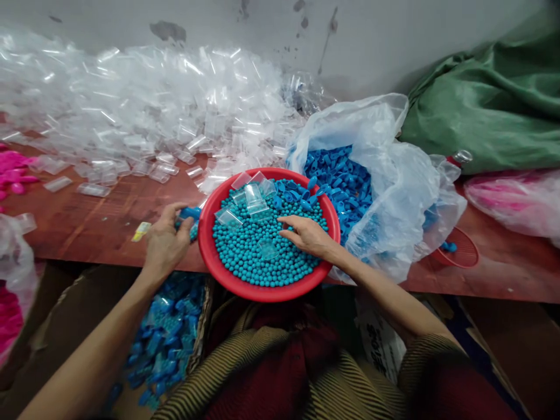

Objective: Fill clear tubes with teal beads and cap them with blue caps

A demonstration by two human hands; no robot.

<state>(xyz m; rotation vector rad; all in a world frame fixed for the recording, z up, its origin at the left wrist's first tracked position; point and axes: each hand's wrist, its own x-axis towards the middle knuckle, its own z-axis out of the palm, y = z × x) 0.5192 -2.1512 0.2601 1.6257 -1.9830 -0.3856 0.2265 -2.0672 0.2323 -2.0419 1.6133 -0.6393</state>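
A red round basket [210, 256] sits at the table's front edge, filled with small teal balls [245, 256], with several clear plastic caps [254, 195] and blue caps [301, 201] at its far side. My left hand [166, 242] is just left of the basket, fingers curled round a blue capped piece [189, 213]. My right hand [308, 233] lies inside the basket on the balls, fingers bent and pinched together at the tips; what they hold is too small to see.
A big heap of clear plastic caps [144, 111] covers the back left of the brown table [100, 216]. A plastic bag of blue caps [341, 175] stands right of the basket. A box of finished blue pieces [168, 332] is below. Pink parts [15, 169], a green cloth [490, 99].
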